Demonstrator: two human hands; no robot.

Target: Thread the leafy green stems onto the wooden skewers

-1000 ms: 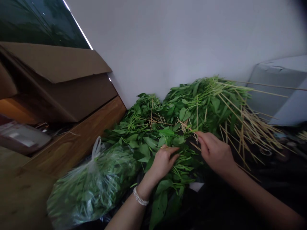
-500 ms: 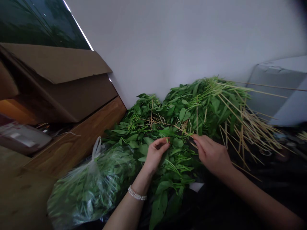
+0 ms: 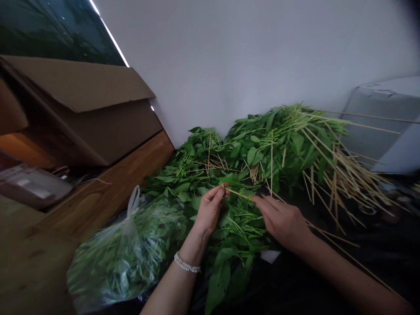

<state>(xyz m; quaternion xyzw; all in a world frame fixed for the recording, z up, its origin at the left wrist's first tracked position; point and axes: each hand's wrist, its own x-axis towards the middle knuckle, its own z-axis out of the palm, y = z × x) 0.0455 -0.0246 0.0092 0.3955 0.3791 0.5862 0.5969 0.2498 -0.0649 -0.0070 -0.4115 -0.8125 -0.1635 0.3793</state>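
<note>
My right hand [image 3: 284, 221] is closed round a thin wooden skewer [image 3: 236, 193], which points left and has a bit of green on it near my fingers. The skewer's tip reaches the fingertips of my left hand [image 3: 211, 208]. That hand pinches a small green piece of stem or leaf, mostly hidden by the fingers. Under both hands lie loose leafy green stems [image 3: 244, 227]. Behind them, a heap of greens threaded on skewers [image 3: 288, 144] leans by the wall, its bare skewer ends [image 3: 341, 175] pointing right.
A clear plastic bag [image 3: 127, 253] full of leaves lies at the left. Beyond it stand an open cardboard box [image 3: 95, 127] and a wooden board [image 3: 108, 188]. A white wall [image 3: 229, 57] rises behind. A pale box [image 3: 377, 122] is at the far right. Black sheeting [image 3: 295, 284] lies beneath.
My right hand has moved left and slightly down with the skewer, whose tip now meets my left fingertips. My left hand has shifted slightly and its fingers are closer together.
</note>
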